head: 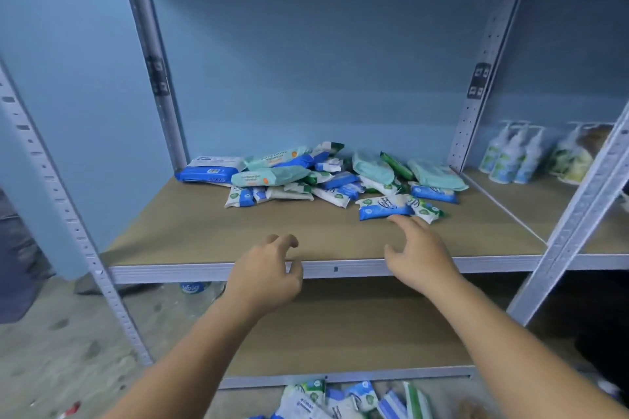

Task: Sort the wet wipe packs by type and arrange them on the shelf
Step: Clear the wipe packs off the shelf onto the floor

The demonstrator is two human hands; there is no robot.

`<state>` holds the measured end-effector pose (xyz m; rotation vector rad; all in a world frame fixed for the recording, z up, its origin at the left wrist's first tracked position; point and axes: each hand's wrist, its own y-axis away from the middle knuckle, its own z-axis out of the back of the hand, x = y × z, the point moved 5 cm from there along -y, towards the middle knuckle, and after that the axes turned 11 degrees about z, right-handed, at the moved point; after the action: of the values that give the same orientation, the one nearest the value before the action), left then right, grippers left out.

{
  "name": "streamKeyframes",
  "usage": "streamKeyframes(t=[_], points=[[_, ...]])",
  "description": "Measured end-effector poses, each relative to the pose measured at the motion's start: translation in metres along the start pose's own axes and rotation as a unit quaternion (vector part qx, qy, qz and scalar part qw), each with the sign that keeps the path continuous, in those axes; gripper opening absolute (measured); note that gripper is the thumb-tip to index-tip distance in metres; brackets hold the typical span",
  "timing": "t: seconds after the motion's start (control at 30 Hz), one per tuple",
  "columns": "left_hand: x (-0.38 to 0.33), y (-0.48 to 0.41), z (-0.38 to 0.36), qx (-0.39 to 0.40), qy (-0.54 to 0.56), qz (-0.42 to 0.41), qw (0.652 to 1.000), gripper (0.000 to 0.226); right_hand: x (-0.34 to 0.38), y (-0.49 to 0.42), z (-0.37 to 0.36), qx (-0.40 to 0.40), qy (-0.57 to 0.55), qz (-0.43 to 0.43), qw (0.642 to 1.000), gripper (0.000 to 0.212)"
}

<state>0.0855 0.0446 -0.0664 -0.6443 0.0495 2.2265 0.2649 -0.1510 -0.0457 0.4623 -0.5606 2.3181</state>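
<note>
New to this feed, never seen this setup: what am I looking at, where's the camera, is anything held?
No machine here: these are a person's two bare hands, seen from one camera worn on the head, looking down. A mixed pile of wipe packs lies at the back of the brown shelf. The left hand hangs over its front edge, empty. The right hand reaches toward a blue and white pack, also empty. Pump bottles stand on the neighbouring shelf.

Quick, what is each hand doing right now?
Left hand: open, holding nothing.
Right hand: open, fingertips near a blue wipe pack, holding nothing.
</note>
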Motion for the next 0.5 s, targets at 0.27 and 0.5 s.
streamKeyframes(t=[0.27,0.5], points=[[0.012,-0.097,-0.024,-0.016,-0.061,-0.02,0.998,0.067,-0.031,-0.085,-0.021,0.016,-0.022,-0.019,0.999,0.072],[0.036,-0.164,-0.035,0.001,-0.044,0.003,0.999,0.081,-0.037,-0.143,-0.046,0.141,0.175,-0.02,0.974,0.086]])
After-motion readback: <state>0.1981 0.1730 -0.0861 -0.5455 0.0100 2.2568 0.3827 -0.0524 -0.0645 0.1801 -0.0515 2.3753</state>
